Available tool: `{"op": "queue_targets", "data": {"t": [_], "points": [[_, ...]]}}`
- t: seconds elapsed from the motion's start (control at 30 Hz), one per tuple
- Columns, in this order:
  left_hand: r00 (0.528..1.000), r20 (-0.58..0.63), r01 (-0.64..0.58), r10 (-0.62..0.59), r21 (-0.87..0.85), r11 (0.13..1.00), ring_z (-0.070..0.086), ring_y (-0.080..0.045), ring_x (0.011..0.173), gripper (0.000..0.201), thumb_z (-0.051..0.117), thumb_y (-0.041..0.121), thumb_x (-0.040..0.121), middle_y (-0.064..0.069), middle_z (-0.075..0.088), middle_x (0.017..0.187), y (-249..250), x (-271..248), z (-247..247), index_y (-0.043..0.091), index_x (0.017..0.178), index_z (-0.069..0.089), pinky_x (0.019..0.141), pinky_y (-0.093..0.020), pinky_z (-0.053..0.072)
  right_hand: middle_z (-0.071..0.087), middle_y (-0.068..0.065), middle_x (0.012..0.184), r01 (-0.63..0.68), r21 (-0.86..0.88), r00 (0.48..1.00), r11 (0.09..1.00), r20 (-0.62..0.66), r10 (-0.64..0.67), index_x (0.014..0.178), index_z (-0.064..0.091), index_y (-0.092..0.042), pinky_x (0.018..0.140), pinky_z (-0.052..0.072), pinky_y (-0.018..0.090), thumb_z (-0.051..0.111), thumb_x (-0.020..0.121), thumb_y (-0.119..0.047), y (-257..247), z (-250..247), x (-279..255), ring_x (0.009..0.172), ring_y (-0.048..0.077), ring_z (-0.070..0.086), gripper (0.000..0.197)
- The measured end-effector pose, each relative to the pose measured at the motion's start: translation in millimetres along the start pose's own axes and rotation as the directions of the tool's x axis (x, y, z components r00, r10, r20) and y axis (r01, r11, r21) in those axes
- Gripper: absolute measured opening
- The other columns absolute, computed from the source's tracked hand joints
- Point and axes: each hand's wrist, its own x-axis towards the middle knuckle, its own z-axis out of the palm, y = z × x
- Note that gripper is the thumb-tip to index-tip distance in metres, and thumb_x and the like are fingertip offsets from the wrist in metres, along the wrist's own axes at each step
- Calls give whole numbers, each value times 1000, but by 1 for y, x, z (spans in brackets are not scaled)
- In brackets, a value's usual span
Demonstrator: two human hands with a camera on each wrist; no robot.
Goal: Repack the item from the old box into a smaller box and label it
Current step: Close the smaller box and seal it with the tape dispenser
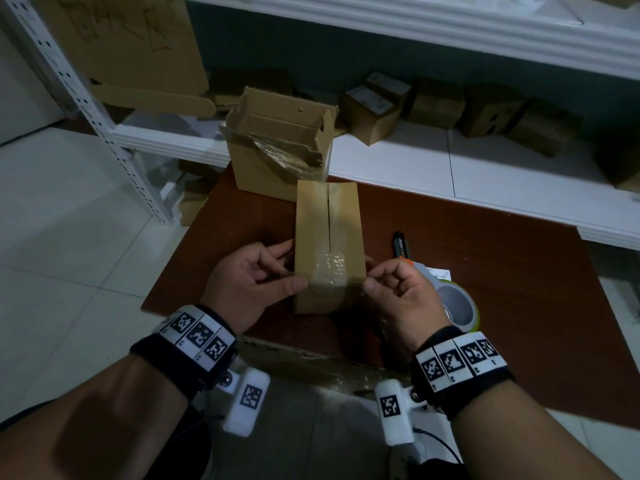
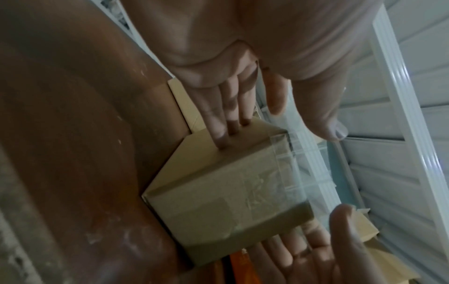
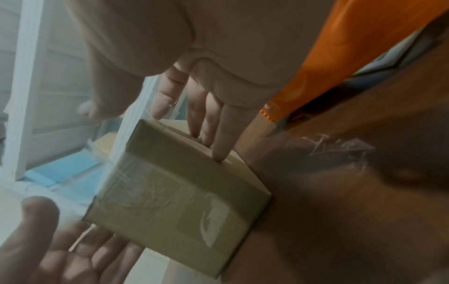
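A small, narrow cardboard box lies lengthwise on the brown table, its flaps closed, with clear tape over its near end. My left hand touches the box's left side with straight fingers, thumb near the top edge. My right hand mirrors it on the right side, where straight fingers touch the cardboard. Behind it stands the old, larger box, open on top with torn tape hanging. Its inside looks empty from here.
A tape roll sits just right of my right hand. Beyond it lie a white label, an orange-tipped tool and a black marker. Several small boxes fill the white shelf behind. Tiled floor is at left.
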Motion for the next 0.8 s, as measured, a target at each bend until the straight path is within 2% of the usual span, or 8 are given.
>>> {"op": "queue_targets", "data": {"t": [0.07, 0.17, 0.23, 0.33, 0.47, 0.57, 0.67, 0.8], "points": [[1000, -9, 16, -16, -50, 999, 65, -18, 122, 29, 92, 35, 62, -2, 68, 130, 1, 0, 2, 21, 69, 67, 102, -51, 52, 74, 7, 88, 4, -35, 1000, 999, -28, -5, 78, 68, -21, 67, 53, 29, 93, 62, -37, -2, 2, -1, 76, 18, 67, 34], [998, -39, 44, -47, -66, 997, 68, -16, 116, 24, 80, 16, 68, -3, 68, 128, 4, 0, 6, 0, 70, 63, 103, -48, 52, 72, 11, 87, -16, -88, 997, 996, -72, 9, 72, 66, -24, 68, 48, 34, 90, 61, -53, -5, 5, -3, 76, 23, 61, 39], [997, -47, 60, -63, -68, 996, 68, -16, 115, 20, 77, 8, 73, -4, 67, 128, 6, 0, 7, -4, 71, 61, 103, -49, 52, 70, 10, 83, -16, -99, 996, 995, -90, 7, 71, 65, -22, 68, 47, 35, 87, 69, -47, -7, 7, -3, 74, 22, 59, 34], [995, -60, 83, -86, -49, 995, 68, -17, 116, 17, 74, -1, 80, -7, 66, 131, 1, 2, 6, -5, 72, 59, 100, -52, 53, 71, -1, 72, 12, -99, 992, 995, -124, -25, 74, 59, -12, 60, 47, 27, 77, 84, -26, -9, 10, -3, 63, 10, 60, 25], [995, -65, 70, -76, -87, 994, 69, -16, 114, 19, 75, 5, 77, -5, 66, 130, 0, 2, 7, -3, 70, 59, 90, -43, 59, 66, 1, 65, 27, -112, 988, 993, -147, -44, 72, 59, -13, 58, 46, 25, 70, 84, -19, -10, 11, -3, 60, 11, 57, 18], [994, -74, 71, -74, -44, 997, 70, -9, 109, 18, 72, -4, 83, 1, 66, 129, 1, 1, 8, -9, 72, 58, 83, -32, 61, 73, -1, 74, -1, -120, 987, 993, -163, -18, 74, 55, -8, 63, 51, 24, 66, 92, -10, -9, 13, -3, 70, 11, 65, 21], [993, -89, 76, -75, 4, 997, 70, -9, 109, 23, 73, -1, 85, 6, 68, 126, 0, 1, 8, -12, 72, 58, 86, -36, 61, 78, 4, 101, -39, -114, 985, 993, -173, 19, 74, 55, -5, 82, 56, 36, 66, 93, -7, -8, 14, -1, 92, 16, 72, 22], [989, -119, 94, -92, 13, 995, 70, -10, 107, 25, 73, 1, 85, 7, 69, 125, 0, 1, 9, -6, 66, 58, 76, -30, 61, 77, 2, 111, -44, -100, 982, 994, -186, 25, 71, 54, -5, 81, 55, 27, 64, 94, -6, -7, 17, 0, 104, 12, 72, 25]]}}
